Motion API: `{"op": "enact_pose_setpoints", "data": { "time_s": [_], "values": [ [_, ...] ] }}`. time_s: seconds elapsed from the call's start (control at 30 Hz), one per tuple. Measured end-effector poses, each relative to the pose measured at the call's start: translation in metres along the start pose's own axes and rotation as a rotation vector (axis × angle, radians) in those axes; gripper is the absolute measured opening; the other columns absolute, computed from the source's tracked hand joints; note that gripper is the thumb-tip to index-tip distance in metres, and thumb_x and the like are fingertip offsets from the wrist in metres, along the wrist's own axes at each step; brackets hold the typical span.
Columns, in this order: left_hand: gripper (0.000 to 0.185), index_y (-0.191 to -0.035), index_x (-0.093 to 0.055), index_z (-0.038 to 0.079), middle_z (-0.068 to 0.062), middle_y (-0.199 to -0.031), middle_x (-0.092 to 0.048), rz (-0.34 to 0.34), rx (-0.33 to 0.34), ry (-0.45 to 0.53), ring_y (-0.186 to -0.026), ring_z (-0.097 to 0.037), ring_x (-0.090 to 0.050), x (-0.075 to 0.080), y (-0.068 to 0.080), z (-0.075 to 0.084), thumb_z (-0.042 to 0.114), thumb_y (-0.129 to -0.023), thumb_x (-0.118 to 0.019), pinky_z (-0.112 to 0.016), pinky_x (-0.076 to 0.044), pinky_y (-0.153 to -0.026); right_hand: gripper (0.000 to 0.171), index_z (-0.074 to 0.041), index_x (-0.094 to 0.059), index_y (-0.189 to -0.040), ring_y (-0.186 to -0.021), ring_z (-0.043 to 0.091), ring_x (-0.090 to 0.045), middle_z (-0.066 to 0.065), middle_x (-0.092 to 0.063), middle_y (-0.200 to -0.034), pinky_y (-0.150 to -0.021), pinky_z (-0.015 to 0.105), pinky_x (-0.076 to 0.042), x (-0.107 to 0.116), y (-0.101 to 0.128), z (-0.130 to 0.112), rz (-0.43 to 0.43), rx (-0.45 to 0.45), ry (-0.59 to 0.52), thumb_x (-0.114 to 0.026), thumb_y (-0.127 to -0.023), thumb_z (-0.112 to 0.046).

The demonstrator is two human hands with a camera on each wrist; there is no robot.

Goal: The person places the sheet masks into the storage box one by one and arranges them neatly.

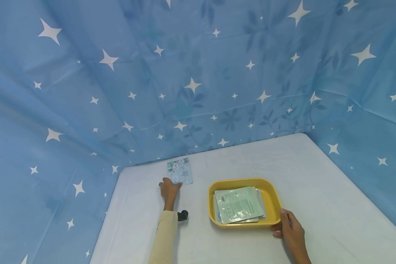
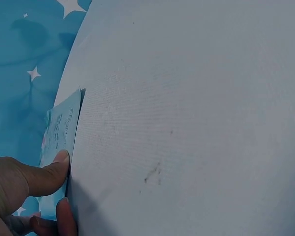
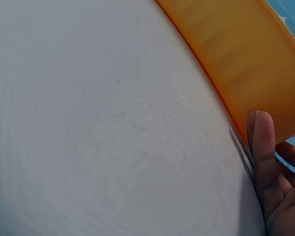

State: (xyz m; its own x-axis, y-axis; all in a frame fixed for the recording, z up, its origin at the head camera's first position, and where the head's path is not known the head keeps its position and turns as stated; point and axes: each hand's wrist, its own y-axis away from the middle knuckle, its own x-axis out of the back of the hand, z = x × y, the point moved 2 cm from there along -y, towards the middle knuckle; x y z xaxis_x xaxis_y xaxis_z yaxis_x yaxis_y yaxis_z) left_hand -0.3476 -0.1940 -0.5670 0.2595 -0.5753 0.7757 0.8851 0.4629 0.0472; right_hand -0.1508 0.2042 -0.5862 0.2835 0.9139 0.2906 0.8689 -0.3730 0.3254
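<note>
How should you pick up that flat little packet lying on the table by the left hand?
Probably by its near edge. The packet lies flat on the white table, so there is nothing to wrap fingers round. The left hand already pinches that edge, thumb on top. Coming low from the near side, lift the edge a little, then pinch it.

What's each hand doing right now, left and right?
Left hand: pinching the near edge of the sachet on the table.
Right hand: gripping the near right corner of the yellow tray.
</note>
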Motion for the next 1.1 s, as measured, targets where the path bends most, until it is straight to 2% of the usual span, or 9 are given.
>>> {"op": "enact_pose_setpoints", "data": {
  "time_s": [0.17,0.4,0.5,0.63,0.7,0.8,0.97,1.1],
  "values": [
    [0.055,-0.114,-0.051,-0.009,-0.027,-0.106,-0.052,0.005,0.010,0.041,-0.089,-0.037,-0.055,0.001,0.000,0.000,0.022,-0.079,-0.080,-0.047,-0.047,-0.072,0.073,-0.001,-0.040,-0.138,-0.065,0.009,-0.067,0.005,-0.069,-0.081,-0.060,0.025,-0.058,0.000,0.000,-0.001,0.007,0.003,0.005,-0.031,-0.099,-0.062],
    [0.053,-0.117,-0.051,-0.006,-0.026,-0.109,-0.054,0.028,0.007,0.109,-0.093,-0.039,-0.057,0.000,0.004,-0.004,0.022,-0.080,-0.078,-0.049,-0.049,-0.072,0.074,-0.001,-0.039,-0.140,-0.065,0.009,-0.067,0.005,-0.070,-0.080,-0.059,0.023,-0.058,0.001,0.000,-0.001,0.003,0.003,0.014,-0.030,-0.099,-0.063],
    [0.050,-0.116,-0.051,-0.006,-0.028,-0.109,-0.059,0.060,-0.001,0.179,-0.097,-0.042,-0.059,0.002,0.006,-0.006,0.018,-0.081,-0.077,-0.053,-0.049,-0.076,0.077,0.001,-0.038,-0.140,-0.065,0.010,-0.067,0.005,-0.070,-0.079,-0.059,0.023,-0.057,0.001,-0.001,0.000,-0.012,0.005,0.014,-0.029,-0.098,-0.064],
    [0.042,-0.117,-0.049,-0.007,-0.030,-0.111,-0.062,0.085,-0.057,0.301,-0.101,-0.044,-0.061,0.003,0.006,-0.007,0.010,-0.086,-0.071,-0.053,-0.050,-0.081,0.073,0.000,-0.039,-0.139,-0.065,0.009,-0.067,0.004,-0.070,-0.079,-0.060,0.025,-0.058,0.001,-0.001,0.000,-0.011,0.012,0.000,-0.031,-0.099,-0.061],
    [0.040,-0.122,-0.046,-0.007,-0.032,-0.112,-0.062,0.070,-0.086,0.362,-0.100,-0.044,-0.063,0.004,0.006,-0.008,0.006,-0.090,-0.065,-0.050,-0.053,-0.080,0.070,-0.002,-0.041,-0.138,-0.065,0.009,-0.067,0.004,-0.070,-0.078,-0.060,0.025,-0.059,0.001,-0.001,0.000,0.000,0.020,-0.006,-0.032,-0.100,-0.060],
    [0.038,-0.129,-0.041,-0.006,-0.034,-0.116,-0.061,0.022,-0.093,0.464,-0.098,-0.043,-0.066,0.006,0.006,-0.010,0.005,-0.096,-0.055,-0.044,-0.058,-0.074,0.068,-0.002,-0.043,-0.137,-0.064,0.008,-0.067,0.004,-0.069,-0.078,-0.060,0.025,-0.059,0.002,-0.001,0.000,0.009,0.036,-0.012,-0.033,-0.100,-0.059],
    [0.037,-0.135,-0.037,-0.002,-0.035,-0.122,-0.059,-0.051,-0.059,0.613,-0.098,-0.040,-0.069,0.010,0.008,-0.015,0.006,-0.100,-0.048,-0.033,-0.060,-0.068,0.068,-0.002,-0.043,-0.136,-0.064,0.008,-0.067,0.003,-0.069,-0.077,-0.060,0.025,-0.059,0.001,-0.001,0.000,0.010,0.036,-0.021,-0.033,-0.100,-0.059],
    [0.035,-0.136,-0.036,0.002,-0.033,-0.122,-0.060,-0.102,-0.038,0.760,-0.089,-0.032,-0.071,0.016,0.012,-0.019,0.009,-0.103,-0.043,-0.031,-0.059,-0.065,0.068,-0.002,-0.043,-0.136,-0.065,0.008,-0.067,0.003,-0.069,-0.078,-0.061,0.026,-0.059,0.000,-0.001,0.000,0.007,0.033,-0.021,-0.032,-0.100,-0.058]
  ]
}}
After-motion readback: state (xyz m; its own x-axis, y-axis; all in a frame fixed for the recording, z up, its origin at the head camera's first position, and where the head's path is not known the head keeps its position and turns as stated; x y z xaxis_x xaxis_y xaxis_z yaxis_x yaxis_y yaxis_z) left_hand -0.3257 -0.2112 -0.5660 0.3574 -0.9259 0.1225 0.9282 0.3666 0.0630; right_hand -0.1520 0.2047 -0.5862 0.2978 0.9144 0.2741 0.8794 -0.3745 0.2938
